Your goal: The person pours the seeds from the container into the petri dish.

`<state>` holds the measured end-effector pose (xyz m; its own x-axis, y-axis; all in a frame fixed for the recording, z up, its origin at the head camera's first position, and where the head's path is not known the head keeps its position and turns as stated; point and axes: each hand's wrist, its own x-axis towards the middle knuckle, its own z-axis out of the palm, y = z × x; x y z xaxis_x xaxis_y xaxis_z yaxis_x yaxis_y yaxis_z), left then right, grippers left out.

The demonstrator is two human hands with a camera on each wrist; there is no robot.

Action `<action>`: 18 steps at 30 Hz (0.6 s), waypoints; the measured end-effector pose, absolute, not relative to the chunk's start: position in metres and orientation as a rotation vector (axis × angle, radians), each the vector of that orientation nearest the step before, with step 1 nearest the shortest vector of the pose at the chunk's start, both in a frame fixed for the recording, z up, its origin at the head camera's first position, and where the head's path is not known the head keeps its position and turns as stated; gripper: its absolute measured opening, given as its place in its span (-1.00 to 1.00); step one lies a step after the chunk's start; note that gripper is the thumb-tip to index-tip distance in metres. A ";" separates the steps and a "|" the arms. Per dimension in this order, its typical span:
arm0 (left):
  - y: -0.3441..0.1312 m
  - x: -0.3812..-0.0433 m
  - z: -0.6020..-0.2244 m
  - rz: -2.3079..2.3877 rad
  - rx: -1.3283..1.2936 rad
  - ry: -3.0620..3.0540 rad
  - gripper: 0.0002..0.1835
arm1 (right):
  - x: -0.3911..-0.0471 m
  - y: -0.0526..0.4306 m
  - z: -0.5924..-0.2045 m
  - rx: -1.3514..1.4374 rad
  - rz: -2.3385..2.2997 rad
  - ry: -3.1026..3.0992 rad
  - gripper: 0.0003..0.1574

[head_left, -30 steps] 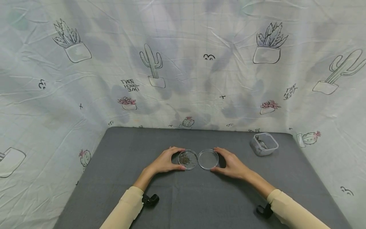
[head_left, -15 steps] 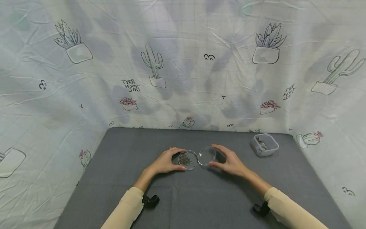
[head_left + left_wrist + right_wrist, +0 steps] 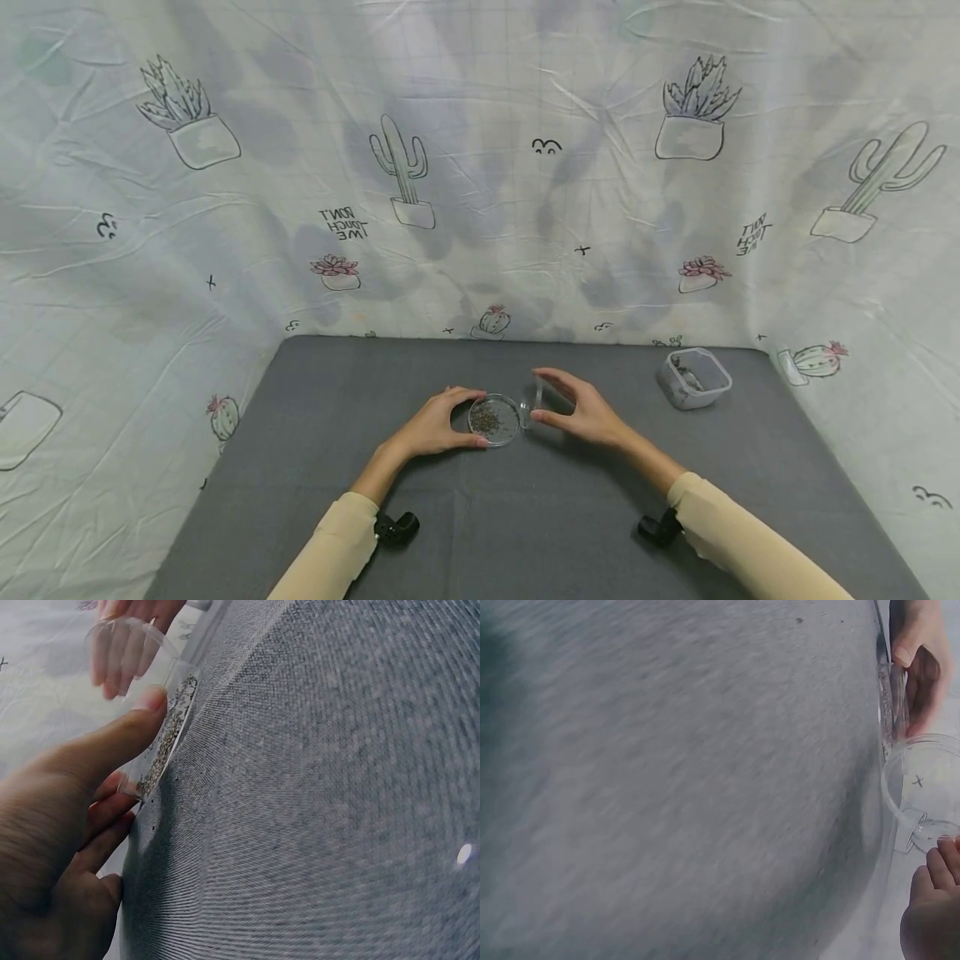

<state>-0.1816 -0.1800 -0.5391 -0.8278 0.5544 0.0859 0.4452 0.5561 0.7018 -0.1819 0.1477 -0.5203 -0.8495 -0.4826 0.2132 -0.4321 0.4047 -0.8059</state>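
A clear round petri dish (image 3: pixel 507 415) with small brown seed-like grains (image 3: pixel 486 419) lies on the grey cloth, mid-table. My left hand (image 3: pixel 432 425) grips it from the left, thumb and fingers on opposite sides of the rim; the left wrist view shows the thumb (image 3: pixel 142 724) on its edge. Just right of it, a second clear round dish or lid (image 3: pixel 532 404) stands tilted almost on edge, pinched at its rim by my right hand (image 3: pixel 588 414). No grains show in this second piece (image 3: pixel 922 780). Whether the two pieces touch, I cannot tell.
A square translucent plastic tub (image 3: pixel 697 400) with greyish contents stands at the back right. Grey cloth (image 3: pixel 510 525) covers the table. A curtain (image 3: pixel 480 192) printed with cacti hangs behind and along both sides.
My right hand has lifted the second clear dish or lid from flat to nearly upright and moved slightly left. The left hand and the dish of grains have stayed in place.
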 end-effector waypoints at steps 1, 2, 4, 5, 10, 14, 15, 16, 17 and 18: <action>-0.180 -0.181 -0.538 1.127 0.852 2.641 -0.12 | -0.183 0.145 -0.520 -0.854 -1.471 2.573 -0.10; -0.180 -0.181 -0.538 1.127 0.849 2.639 -0.12 | -0.184 0.142 -0.520 -0.863 -1.480 2.560 -0.09; -0.180 -0.180 -0.537 1.131 0.850 2.634 -0.12 | -0.186 0.138 -0.520 -0.887 -1.503 2.535 -0.10; -0.180 -0.180 -0.537 1.131 0.849 2.632 -0.12 | -0.187 0.135 -0.521 -0.899 -1.512 2.526 -0.11; -0.180 -0.179 -0.536 1.140 0.850 2.622 -0.12 | -0.188 0.125 -0.522 -0.916 -1.557 2.480 -0.11; -0.180 -0.179 -0.535 1.145 0.855 2.623 -0.12 | -0.189 0.119 -0.523 -0.896 -1.598 2.447 -0.10; -0.180 -0.179 -0.535 1.145 0.855 2.624 -0.12 | -0.189 0.117 -0.523 -0.892 -1.606 2.438 -0.10; -0.180 -0.179 -0.536 1.144 0.855 2.627 -0.12 | -0.189 0.116 -0.524 -0.891 -1.615 2.429 -0.10; -0.180 -0.179 -0.536 1.143 0.855 2.627 -0.12 | -0.190 0.114 -0.524 -0.891 -1.624 2.421 -0.10; -0.180 -0.179 -0.536 1.144 0.850 2.626 -0.12 | -0.190 0.112 -0.525 -0.890 -1.631 2.414 -0.09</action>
<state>-0.1789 -0.1801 -0.5358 -0.8271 0.5560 0.0820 0.4387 0.5475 0.7126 -0.1904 0.1125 -0.5248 -0.8251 -0.5131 0.2365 -0.4108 0.2576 -0.8746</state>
